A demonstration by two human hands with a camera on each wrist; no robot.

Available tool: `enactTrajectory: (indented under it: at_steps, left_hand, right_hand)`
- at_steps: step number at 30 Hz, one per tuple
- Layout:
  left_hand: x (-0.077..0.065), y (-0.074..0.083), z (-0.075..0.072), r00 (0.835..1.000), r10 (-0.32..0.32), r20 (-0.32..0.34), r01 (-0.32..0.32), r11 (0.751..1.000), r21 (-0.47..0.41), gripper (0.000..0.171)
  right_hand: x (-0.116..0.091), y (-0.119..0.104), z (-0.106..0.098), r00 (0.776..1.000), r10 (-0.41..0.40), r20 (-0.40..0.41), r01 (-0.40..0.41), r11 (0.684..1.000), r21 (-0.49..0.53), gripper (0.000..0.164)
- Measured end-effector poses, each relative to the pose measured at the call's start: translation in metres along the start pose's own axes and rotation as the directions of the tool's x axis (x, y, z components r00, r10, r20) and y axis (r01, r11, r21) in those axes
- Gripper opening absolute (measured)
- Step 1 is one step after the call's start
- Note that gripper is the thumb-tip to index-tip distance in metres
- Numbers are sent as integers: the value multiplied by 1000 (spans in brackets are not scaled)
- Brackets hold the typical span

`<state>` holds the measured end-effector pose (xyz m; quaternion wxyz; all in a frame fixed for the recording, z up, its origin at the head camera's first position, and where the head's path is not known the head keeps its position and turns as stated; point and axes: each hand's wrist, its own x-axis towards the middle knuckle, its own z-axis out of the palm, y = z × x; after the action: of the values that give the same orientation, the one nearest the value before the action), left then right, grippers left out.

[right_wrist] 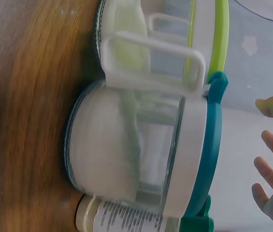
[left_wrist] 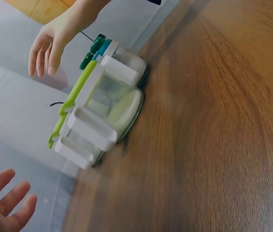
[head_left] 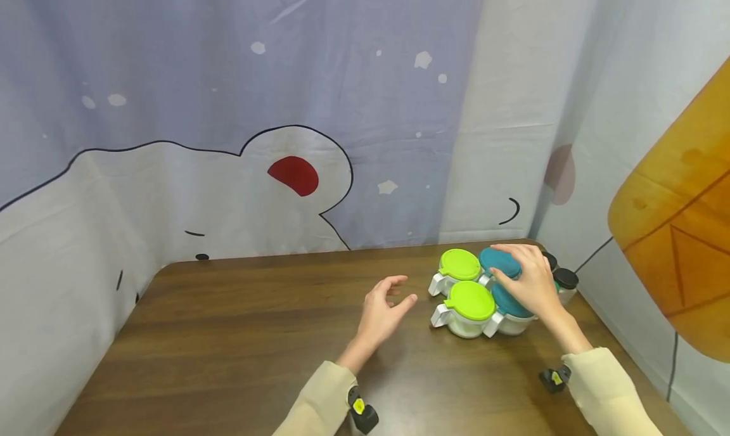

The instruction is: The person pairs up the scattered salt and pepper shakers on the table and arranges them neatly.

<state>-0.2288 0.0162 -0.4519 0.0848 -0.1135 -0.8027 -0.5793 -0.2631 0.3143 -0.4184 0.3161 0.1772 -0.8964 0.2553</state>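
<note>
Four-jar cluster aside, the front green-lidded jar (head_left: 469, 327) and the rear green-lidded jar (head_left: 459, 264) stand left of a front blue-lidded jar (head_left: 516, 326) and a rear blue-lidded jar (head_left: 495, 258). All are glass with white handles. Pale powder fills part of the nearest blue-lidded one (right_wrist: 102, 140) in the right wrist view. Above the blue lids hovers my right hand (head_left: 530, 284), thumb and fingers spread, apart from the lid in the right wrist view. My left hand (head_left: 377, 315) hangs in the air left of the jars, fingers loosely bent, holding nothing.
Small bottles with dark caps (head_left: 566, 279) stand right of the jars; a labelled bottle with a green cap (right_wrist: 197, 224) shows beside the blue-lidded jar. The wooden table (head_left: 239, 347) meets a printed curtain (head_left: 388, 119) along its back edge.
</note>
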Motion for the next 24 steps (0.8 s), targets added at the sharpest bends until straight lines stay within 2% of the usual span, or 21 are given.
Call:
enactTrajectory:
  at_steps: [14,24]
  left_hand:
    - [2,8,19,999,40,4,-40,998,-38,38]
    - [5,9,32,1000,17,9,-16,996,-84,38]
  right_hand:
    - [-6,13,-15,999,23,-42,-22,1000,19,49]
    - [-11,25,-23,997,62,-55,-62,998,1,50]
